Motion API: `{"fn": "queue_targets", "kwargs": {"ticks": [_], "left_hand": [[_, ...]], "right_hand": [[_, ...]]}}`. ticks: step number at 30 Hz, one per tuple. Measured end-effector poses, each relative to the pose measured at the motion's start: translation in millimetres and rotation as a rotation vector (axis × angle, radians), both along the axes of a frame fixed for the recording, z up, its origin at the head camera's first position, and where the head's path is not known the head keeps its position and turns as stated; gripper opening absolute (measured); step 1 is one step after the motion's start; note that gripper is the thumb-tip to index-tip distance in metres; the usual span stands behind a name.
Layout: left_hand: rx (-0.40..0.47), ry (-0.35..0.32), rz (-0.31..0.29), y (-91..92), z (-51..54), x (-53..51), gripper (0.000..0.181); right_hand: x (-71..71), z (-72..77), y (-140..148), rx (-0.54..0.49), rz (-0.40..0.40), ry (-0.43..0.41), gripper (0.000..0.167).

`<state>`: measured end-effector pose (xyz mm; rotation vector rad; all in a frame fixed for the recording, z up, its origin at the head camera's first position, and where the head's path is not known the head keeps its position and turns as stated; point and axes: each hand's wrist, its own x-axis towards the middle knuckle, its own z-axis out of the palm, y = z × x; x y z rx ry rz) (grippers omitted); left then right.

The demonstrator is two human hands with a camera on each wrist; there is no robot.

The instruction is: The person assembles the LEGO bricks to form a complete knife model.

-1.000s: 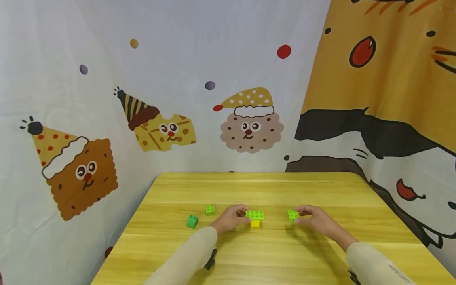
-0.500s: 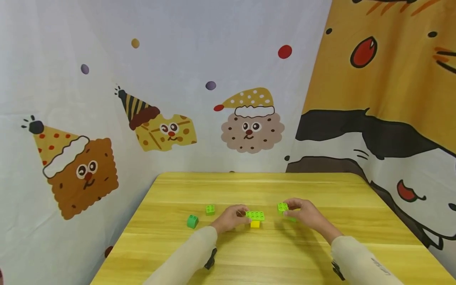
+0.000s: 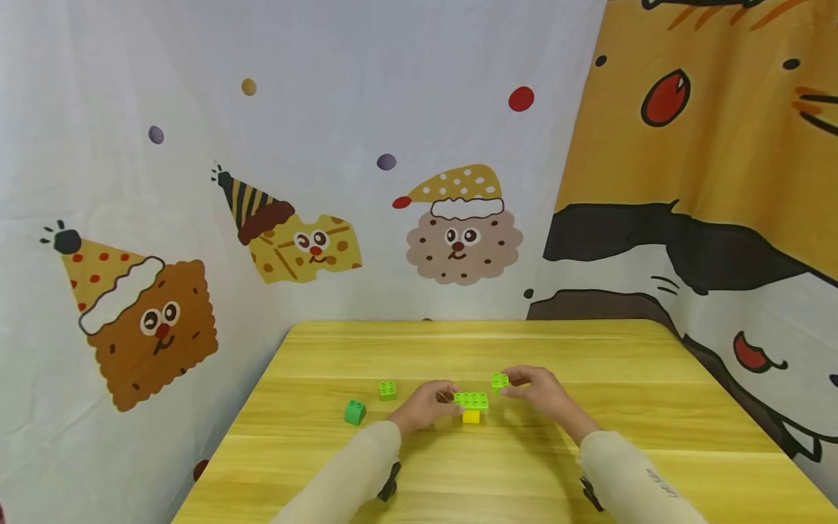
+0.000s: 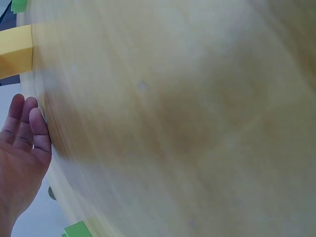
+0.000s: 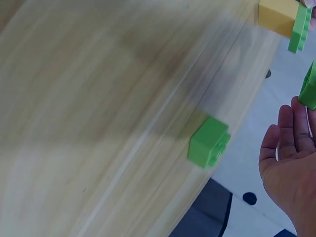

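While right hand (image 3: 538, 394) pinches four-stud lime brick (image 3: 500, 382), left hand (image 3: 424, 407) apparently grips eight-stud lime brick (image 3: 473, 401) atop yellow brick (image 3: 471, 417), both hands short of far edge of table (image 3: 484, 477).

Left wrist: yellow block (image 4: 16, 52) upper left, left hand (image 4: 22, 158) below it, green block (image 4: 79, 230) at bottom; mostly desk (image 4: 173, 123).

The surface (image 3: 491, 469) looked like smooth wood or wood-grain laminate, with a soft sheen. The long lime brick (image 3: 471, 400) and the small lime bricks (image 3: 500, 382) were smooth, studded plastic, as was the dark green brick (image 3: 356, 413); the yellow brick (image 3: 471, 417) had plain plastic faces. The backdrop (image 3: 314, 87) was matt, lightly creased cloth; the left sleeve (image 3: 356, 466) and right sleeve (image 3: 622, 466), matt fabric.
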<state>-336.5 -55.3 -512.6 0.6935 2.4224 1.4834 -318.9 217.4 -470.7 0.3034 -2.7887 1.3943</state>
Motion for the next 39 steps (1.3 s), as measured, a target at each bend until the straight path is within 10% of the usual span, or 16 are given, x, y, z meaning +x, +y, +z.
{"fn": "queue_targets", "kwargs": {"ticks": [39], "left_hand": [[0.003, -0.022, 0.012, 1.0, 2.6, 0.9, 0.038]], "right_hand": [[0.7, -8.3, -44.4, 0.152, 0.156, 0.091, 0.031]]}}
